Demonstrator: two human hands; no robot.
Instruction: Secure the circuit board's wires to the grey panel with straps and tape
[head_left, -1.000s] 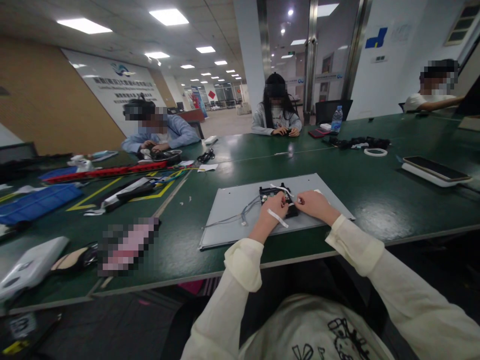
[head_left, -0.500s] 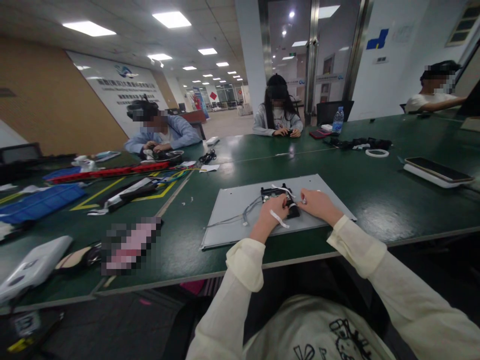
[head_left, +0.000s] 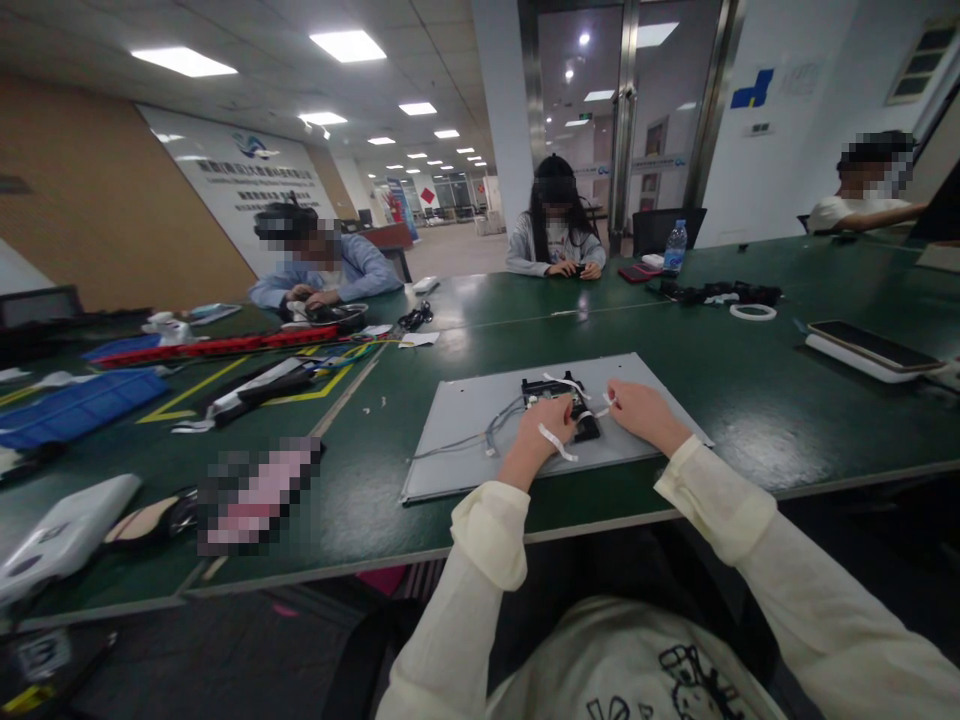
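A black frame-like part (head_left: pixel 588 428) with small components and grey wires (head_left: pixel 498 432) lies on a flat grey panel (head_left: pixel 450 470) in front of me. Curled over its near left side is my left hand (head_left: pixel 541 432); its fingertips are hidden, so what they grip does not show. A white strip (head_left: pixel 559 442) sticks out beside that hand, and another white strip (head_left: pixel 564 384) crosses the part's far edge. Just right of the part, my right hand (head_left: pixel 643 412) pinches the end of a thin white strip (head_left: pixel 601 410) that reaches toward the part.
A phone (head_left: pixel 877 343) lies on a white box at the right. Near a white ring (head_left: pixel 753 312) are black straps (head_left: pixel 720 290) and a water bottle (head_left: pixel 675 247). Left are a blue tray (head_left: pixel 82 405) and a white case (head_left: pixel 67 535). Several people sit around the table.
My right hand has moved slightly right, away from the black part, with the white strip's end between its fingers. My left hand stays at the part.
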